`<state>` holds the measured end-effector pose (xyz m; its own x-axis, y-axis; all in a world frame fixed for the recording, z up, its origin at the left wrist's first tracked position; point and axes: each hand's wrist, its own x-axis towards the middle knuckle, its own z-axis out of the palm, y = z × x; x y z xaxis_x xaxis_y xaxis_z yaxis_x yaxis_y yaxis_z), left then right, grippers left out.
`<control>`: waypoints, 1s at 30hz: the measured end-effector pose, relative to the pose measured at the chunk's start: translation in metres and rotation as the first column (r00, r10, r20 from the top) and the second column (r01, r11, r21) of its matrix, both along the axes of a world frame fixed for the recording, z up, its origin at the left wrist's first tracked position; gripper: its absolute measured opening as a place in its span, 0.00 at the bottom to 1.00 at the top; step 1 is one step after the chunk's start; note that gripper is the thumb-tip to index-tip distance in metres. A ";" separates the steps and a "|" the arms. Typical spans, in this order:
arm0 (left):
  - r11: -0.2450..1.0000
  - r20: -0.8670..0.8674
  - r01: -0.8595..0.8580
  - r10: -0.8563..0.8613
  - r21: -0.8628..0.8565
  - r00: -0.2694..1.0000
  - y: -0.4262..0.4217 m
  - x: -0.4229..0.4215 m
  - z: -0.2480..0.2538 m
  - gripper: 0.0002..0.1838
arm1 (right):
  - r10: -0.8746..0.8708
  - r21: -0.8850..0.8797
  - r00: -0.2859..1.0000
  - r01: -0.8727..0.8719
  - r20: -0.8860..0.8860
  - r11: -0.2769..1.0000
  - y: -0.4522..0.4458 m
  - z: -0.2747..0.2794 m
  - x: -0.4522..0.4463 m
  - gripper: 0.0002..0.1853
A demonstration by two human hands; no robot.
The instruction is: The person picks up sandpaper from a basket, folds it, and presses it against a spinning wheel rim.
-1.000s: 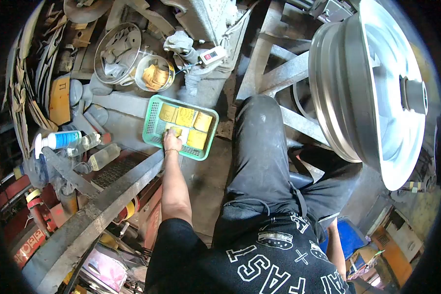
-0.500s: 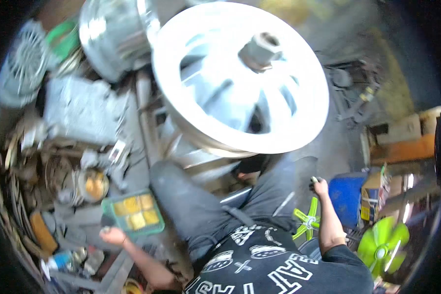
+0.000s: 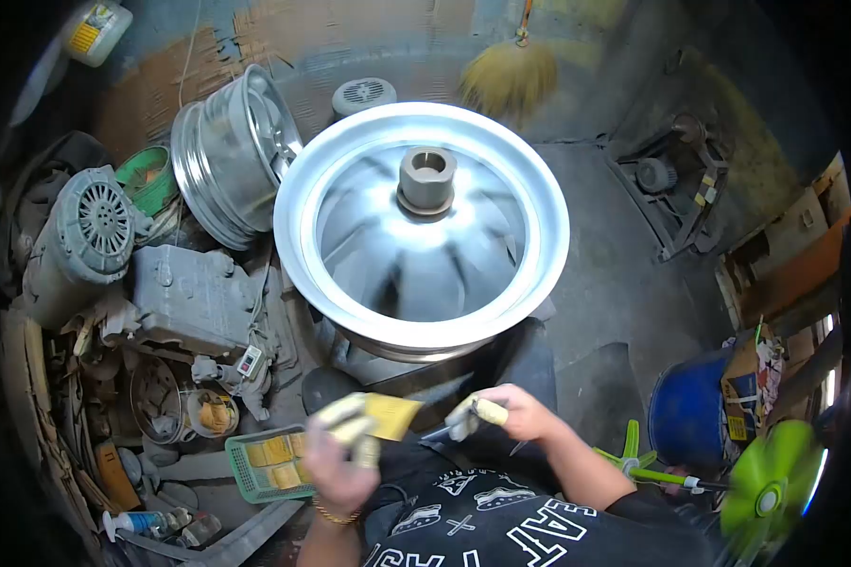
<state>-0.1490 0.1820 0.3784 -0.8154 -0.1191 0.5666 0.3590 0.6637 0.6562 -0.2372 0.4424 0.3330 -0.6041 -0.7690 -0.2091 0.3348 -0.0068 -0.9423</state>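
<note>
A yellow sheet of paper [image 3: 390, 416] is pinched in my left hand [image 3: 345, 454], whose fingers wear pale wraps and look a little blurred. Close by on the right is my right hand [image 3: 503, 413], its wrapped fingers curled; what they hold, if anything, is hidden. Both hands are over my lap, just below a big silver wheel rim [image 3: 421, 326] with a metal hub nut [image 3: 428, 180] at its centre. The rim's spokes look smeared. Beside my left forearm, a green basket [image 3: 246, 479] carries several yellow pieces [image 3: 272, 450].
Another silver rim [image 3: 219, 161] leans behind at the left, near a grey motor [image 3: 85, 236]. A green fan [image 3: 771, 496] and a blue bin [image 3: 686, 402] stand at the right. Bottles [image 3: 147, 523] lie at the lower left, and a broom [image 3: 511, 80] hangs at the back.
My left hand has left the basket and come up over my lap with a yellow sheet. My right hand has moved in beside it. The view has turned toward the big rim.
</note>
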 end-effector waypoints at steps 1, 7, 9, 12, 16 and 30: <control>0.995 -0.011 0.099 -0.099 -0.021 0.995 0.016 -0.002 0.002 0.12 | 0.000 -0.111 0.993 0.014 0.122 0.994 -0.005 0.003 0.004 0.19; 0.866 0.124 0.480 -0.466 -0.140 0.876 0.038 -0.001 0.014 0.17 | -0.177 0.079 0.980 0.185 -0.094 0.980 -0.005 0.032 0.006 0.13; 0.915 0.097 0.383 -0.373 -0.128 0.923 0.039 -0.003 0.018 0.16 | -0.137 0.102 0.943 0.176 -0.304 0.979 -0.005 0.044 0.005 0.12; 0.930 0.181 0.287 -0.330 0.229 0.926 0.035 -0.007 0.008 0.26 | -0.041 0.134 0.829 0.139 -0.558 0.981 -0.010 0.055 0.002 0.11; 0.796 0.330 0.089 -0.346 0.599 0.878 0.039 -0.003 -0.001 0.32 | -0.006 0.120 0.784 0.103 -0.620 0.987 -0.021 0.052 0.005 0.12; 0.578 0.260 0.055 -0.448 0.815 0.855 0.037 -0.007 -0.011 0.18 | -0.216 -0.025 0.968 0.214 -0.126 0.976 -0.028 0.046 0.012 0.18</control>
